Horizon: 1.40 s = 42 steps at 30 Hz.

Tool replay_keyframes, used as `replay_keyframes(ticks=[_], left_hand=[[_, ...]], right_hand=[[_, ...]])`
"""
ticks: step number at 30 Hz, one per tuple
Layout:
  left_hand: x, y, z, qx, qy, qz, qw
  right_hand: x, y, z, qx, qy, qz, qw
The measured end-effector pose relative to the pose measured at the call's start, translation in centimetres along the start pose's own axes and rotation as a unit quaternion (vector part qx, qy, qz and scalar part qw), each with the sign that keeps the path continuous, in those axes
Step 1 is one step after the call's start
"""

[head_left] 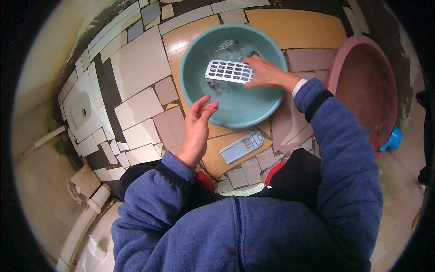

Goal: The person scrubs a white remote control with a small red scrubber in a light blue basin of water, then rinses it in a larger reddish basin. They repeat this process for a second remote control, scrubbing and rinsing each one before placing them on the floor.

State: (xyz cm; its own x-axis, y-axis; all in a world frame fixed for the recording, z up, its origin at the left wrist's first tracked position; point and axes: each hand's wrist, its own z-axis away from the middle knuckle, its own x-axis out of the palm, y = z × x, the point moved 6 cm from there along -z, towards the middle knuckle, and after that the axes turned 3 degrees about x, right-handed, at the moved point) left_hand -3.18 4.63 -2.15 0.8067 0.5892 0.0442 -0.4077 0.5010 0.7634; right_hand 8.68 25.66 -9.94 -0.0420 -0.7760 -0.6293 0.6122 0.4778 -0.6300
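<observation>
Over a round teal basin [242,113] my right hand [265,73] grips the right end of a white plastic tray [229,71] with rows of rectangular openings. The tray is tilted, above or just at the shallow water; which one I cannot tell. Dark bits and bright reflections show in the water around it. My left hand [197,129] is empty, its fingers half curled and apart, just off the basin's near left rim. On the floor in front of the basin lies a flat grey-blue grater [242,146] with small holes and a handle end.
A large reddish-brown tub [362,86] leans at the right, with a bright blue object [393,138] beside its rim. Patchwork tiles [138,63] cover the floor. A white squat toilet pan [81,111] lies at the left, near white pipes [90,211]. My feet are just below the grater.
</observation>
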Motion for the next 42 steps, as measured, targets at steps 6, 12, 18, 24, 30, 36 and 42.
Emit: replay_keyframes(ticks=[6,12,18,24,30,36,42], left_hand=[[0.6,-0.4,-0.4,0.004,-0.005,0.000,1.000],[0.5,-1.0,-0.9,-0.012,-0.041,-0.009,0.999],[0.9,-0.9,-0.6,-0.017,-0.039,0.075,0.996],[1.2,-0.4,-0.6,0.001,-0.051,0.066,0.996],[0.8,-0.5,-0.6,-0.022,-0.050,0.116,0.992],[2.1,0.3,-0.6,0.007,-0.117,0.115,0.986],[2.6,-0.2,-0.1,-0.054,-0.109,0.064,0.991]], right_hand=[[1.6,-0.6,0.4,0.041,-0.050,-0.216,0.974],[1.5,-2.7,1.2,0.003,-0.003,-0.244,0.970],[2.3,-6.1,3.3,0.000,0.052,-0.237,0.970],[2.9,-8.4,4.9,-0.045,0.048,-0.241,0.968],[2.8,-7.4,4.2,-0.004,-0.085,-0.311,0.946],[1.3,-5.9,4.2,0.033,-0.114,-0.394,0.912],[0.8,-5.9,4.3,0.041,-0.124,-0.405,0.905]])
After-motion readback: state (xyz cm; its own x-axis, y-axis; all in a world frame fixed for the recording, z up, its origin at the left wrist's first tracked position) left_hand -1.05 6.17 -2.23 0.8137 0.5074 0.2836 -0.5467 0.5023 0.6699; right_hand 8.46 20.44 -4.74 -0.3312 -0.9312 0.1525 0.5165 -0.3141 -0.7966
